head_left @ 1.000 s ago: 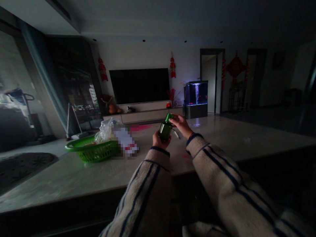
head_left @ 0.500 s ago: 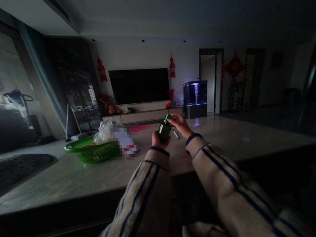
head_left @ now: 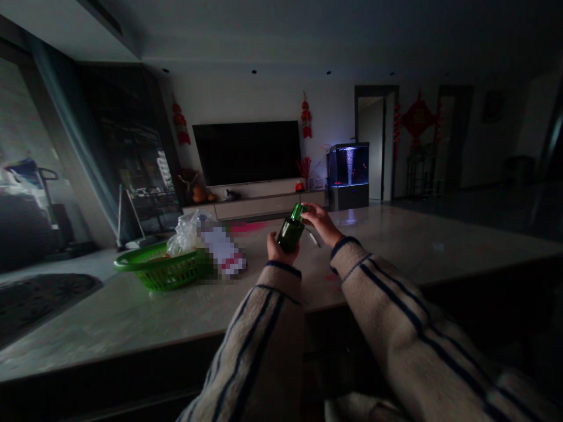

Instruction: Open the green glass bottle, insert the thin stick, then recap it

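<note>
A small dark green bottle (head_left: 288,233) is held above the pale stone table (head_left: 396,246), tilted with its top toward the right. My left hand (head_left: 278,254) is wrapped round the bottle's body from below. My right hand (head_left: 320,223) pinches the green cap (head_left: 299,210) at the bottle's top. Both arms wear a cream sweater with dark stripes. A thin pale object lies on the table just under my right hand; I cannot make out what it is.
A green plastic basket (head_left: 157,270) with a clear bag and a white packet stands on the table at the left. Beyond the table are a dark TV (head_left: 247,152), a lit aquarium (head_left: 348,166) and a doorway. The room is dim.
The bottle has tilted more toward the right and shifted slightly left in my left hand. My right hand stays on the cap.
</note>
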Demonstrator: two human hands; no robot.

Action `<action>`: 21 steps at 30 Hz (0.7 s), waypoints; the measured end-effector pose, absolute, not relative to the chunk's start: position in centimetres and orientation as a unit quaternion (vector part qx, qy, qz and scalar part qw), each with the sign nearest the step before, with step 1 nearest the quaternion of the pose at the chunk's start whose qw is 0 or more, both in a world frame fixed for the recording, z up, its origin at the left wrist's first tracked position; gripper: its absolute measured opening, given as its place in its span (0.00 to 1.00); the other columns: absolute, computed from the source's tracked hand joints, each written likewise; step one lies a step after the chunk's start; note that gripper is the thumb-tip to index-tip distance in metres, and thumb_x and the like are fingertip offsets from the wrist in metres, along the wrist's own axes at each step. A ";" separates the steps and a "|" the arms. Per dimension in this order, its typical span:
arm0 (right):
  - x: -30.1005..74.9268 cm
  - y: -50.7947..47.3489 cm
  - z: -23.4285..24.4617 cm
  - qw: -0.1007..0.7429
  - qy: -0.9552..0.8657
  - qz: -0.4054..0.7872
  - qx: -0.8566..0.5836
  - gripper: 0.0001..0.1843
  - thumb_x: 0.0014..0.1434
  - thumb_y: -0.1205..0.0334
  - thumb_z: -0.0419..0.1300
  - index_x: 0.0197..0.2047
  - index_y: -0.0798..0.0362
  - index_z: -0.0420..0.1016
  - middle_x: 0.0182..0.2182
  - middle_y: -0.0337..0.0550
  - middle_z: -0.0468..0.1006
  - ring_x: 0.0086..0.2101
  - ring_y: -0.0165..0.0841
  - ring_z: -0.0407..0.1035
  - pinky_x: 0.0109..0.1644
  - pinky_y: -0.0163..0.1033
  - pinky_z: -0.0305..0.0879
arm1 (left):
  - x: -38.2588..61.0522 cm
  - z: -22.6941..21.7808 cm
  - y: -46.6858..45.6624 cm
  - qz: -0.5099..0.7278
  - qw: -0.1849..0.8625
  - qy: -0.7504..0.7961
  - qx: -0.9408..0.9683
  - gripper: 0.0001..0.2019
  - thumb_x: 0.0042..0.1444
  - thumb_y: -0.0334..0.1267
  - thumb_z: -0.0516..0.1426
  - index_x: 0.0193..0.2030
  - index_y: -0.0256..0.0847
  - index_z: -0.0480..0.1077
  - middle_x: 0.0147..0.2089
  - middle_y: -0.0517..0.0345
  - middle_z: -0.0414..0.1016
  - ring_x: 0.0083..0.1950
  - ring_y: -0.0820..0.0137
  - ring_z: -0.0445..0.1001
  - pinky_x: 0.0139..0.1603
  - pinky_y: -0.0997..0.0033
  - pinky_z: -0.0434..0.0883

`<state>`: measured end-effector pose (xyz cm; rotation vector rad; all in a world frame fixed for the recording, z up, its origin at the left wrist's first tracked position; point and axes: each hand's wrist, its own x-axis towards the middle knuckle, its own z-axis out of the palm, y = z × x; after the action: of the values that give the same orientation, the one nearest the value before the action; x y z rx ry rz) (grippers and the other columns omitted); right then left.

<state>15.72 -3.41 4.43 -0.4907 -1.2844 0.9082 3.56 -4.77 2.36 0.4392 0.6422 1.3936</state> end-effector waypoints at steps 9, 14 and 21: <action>15.0 -3.0 4.1 0.679 -0.592 0.398 -0.172 0.23 0.37 0.59 0.66 0.38 0.53 0.66 0.33 0.37 0.75 0.34 0.27 0.69 0.44 0.36 0.65 | 4.0 2.6 -4.9 0.662 0.668 0.282 0.190 0.12 0.54 0.41 0.48 0.37 0.37 0.67 0.24 0.57 0.68 0.22 0.71 0.69 0.20 0.75 0.66; 15.1 -2.6 3.9 0.681 -0.604 0.376 -0.172 0.23 0.38 0.58 0.66 0.39 0.53 0.67 0.34 0.39 0.75 0.36 0.29 0.70 0.46 0.38 0.65 | 4.0 2.7 -5.2 0.642 0.697 0.255 0.190 0.13 0.53 0.40 0.47 0.37 0.34 0.68 0.26 0.52 0.70 0.25 0.68 0.71 0.21 0.72 0.69; 15.3 -2.9 4.0 0.667 -0.605 0.392 -0.187 0.25 0.39 0.61 0.64 0.44 0.52 0.68 0.37 0.39 0.75 0.39 0.30 0.69 0.48 0.39 0.64 | 3.6 2.7 -5.1 0.608 0.722 0.262 0.201 0.14 0.52 0.40 0.47 0.37 0.33 0.68 0.24 0.51 0.68 0.23 0.69 0.69 0.11 0.81 0.58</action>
<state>15.29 -2.91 4.04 -0.4230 -1.3656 0.8837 3.61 -5.07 2.68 0.4441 0.5792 1.3430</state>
